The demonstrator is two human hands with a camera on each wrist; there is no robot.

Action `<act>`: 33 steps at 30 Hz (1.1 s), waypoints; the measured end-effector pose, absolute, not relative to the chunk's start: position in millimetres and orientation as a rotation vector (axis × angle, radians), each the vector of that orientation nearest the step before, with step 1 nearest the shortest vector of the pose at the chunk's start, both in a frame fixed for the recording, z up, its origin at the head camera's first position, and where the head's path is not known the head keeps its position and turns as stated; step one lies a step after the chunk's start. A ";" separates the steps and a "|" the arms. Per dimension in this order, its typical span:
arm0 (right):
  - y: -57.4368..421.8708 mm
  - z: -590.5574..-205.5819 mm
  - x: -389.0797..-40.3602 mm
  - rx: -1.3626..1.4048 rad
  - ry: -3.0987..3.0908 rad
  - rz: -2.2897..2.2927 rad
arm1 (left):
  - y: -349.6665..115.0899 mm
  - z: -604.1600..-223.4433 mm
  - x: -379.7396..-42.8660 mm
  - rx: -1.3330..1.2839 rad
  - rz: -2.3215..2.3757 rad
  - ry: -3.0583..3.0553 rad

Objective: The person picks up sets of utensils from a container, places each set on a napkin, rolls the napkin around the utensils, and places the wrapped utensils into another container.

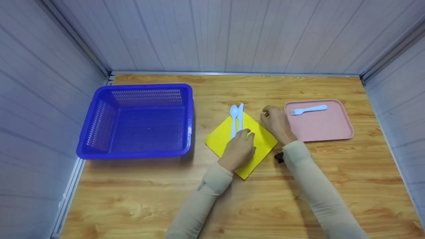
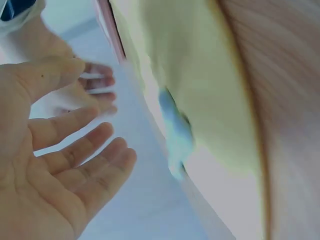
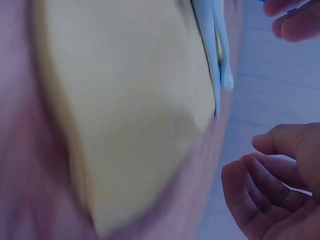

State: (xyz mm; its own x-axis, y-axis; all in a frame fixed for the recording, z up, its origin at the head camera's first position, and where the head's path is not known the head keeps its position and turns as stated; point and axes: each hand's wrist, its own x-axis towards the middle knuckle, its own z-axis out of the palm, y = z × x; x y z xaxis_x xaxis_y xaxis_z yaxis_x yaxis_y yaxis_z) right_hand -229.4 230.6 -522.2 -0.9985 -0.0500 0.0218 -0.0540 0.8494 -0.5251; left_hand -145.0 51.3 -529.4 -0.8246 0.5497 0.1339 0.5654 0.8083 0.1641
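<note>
A yellow napkin [image 1: 262, 141] lies turned like a diamond on the wooden table. On its upper part a light blue spoon [image 1: 233, 114] and a light blue knife [image 1: 240, 113] lie side by side, heads pointing away from me. My left hand [image 1: 238, 149] is over the napkin, near the handles, which it partly covers in the head view; in the left wrist view its palm [image 2: 45, 175] shows with nothing held. Beside the napkin's right corner is my right hand [image 1: 277, 122], fingers loosely bent and holding nothing. A light blue fork [image 1: 308, 110] rests on a pink tray [image 1: 323, 127].
A large blue plastic basket [image 1: 137, 154] with slotted sides stands on the left of the table. Pale panel walls [image 1: 212, 36] enclose the back and both sides. The pink tray is close to my right wrist.
</note>
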 end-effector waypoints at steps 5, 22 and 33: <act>266.8 -515.0 -236.8 0.193 -2.990 0.728 | 80.2 -528.9 -152.8 -1.027 -0.250 -2.809; 374.1 -540.6 -256.1 0.248 -3.082 0.506 | 168.7 -550.2 -156.6 -1.328 0.074 -2.791; 393.5 -554.1 -255.4 0.255 -3.019 0.328 | 188.0 -553.7 -159.9 -1.419 0.149 -2.886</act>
State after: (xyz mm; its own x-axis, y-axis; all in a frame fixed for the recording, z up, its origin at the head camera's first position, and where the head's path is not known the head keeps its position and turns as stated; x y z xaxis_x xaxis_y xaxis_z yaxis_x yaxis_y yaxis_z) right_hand -255.4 393.5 -554.1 -0.9816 -0.1551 0.1110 -0.1754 0.9629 -0.2052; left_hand -159.9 188.0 -553.7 -0.6088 0.7856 -0.1103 0.7928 0.6076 -0.0486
